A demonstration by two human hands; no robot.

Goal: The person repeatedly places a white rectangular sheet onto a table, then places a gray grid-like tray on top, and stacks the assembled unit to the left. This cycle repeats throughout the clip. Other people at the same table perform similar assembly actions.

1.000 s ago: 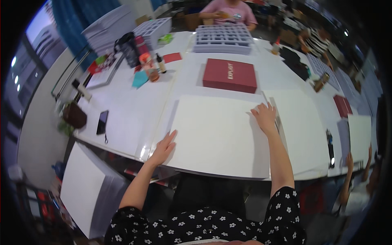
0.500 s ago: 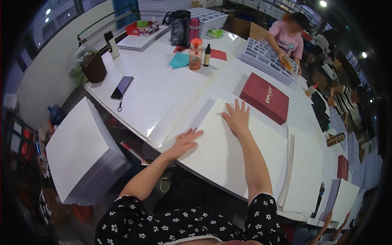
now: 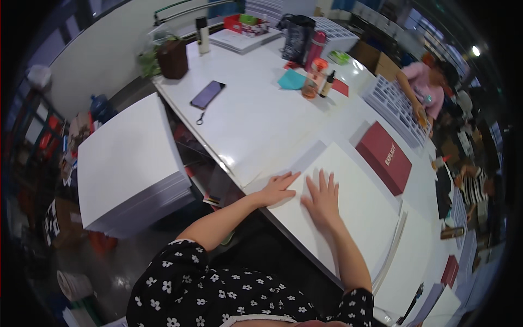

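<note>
A large white sheet [image 3: 359,229], perhaps the top of a short stack, lies on the white table before me. My right hand [image 3: 325,206] rests palm down on it with fingers spread. Beside it, at the sheet's left edge, my left hand [image 3: 277,191] lies with its fingers stretched out toward the right hand. Neither hand grasps anything. Just beyond the sheet sits a dark red box [image 3: 384,158]. Along the sheet's right side are more white sheets [image 3: 400,261].
A tall stack of white sheets [image 3: 131,152] stands left of the table. On the table are a phone [image 3: 208,94], an orange-capped bottle [image 3: 314,80], a small dark dropper bottle [image 3: 328,84] and a white compartment tray [image 3: 393,109]. A co-worker in pink [image 3: 425,87] works behind the tray.
My view has swung to the left, shifting the table's things rightward. My right hand has drawn back over the sheet, nearer to me and to my left hand. Both hands stay flat.
</note>
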